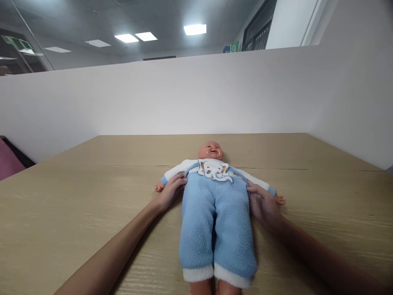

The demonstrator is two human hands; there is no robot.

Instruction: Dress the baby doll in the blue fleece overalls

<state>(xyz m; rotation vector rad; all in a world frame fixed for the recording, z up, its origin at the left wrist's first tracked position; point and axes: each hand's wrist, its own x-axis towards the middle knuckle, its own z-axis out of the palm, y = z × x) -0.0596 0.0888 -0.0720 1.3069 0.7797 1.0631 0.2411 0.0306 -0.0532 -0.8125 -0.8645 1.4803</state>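
Note:
A baby doll lies on its back, head away from me, arms spread to both sides. It wears light blue fleece overalls with white cuffs, over a white long-sleeved top. A white elephant patch covers the chest, with a blue strap running from each side. At the waist, my left hand has its fingers closed on the left edge of the overalls. My right hand pinches the opposite edge, just below the doll's sleeve. The fingertips are partly hidden by cloth. The doll's feet are out of frame.
The doll rests on a wood-grain table with a thin seam across it. A white partition rises behind and along the sides. Something pink with a black edge shows at the far left.

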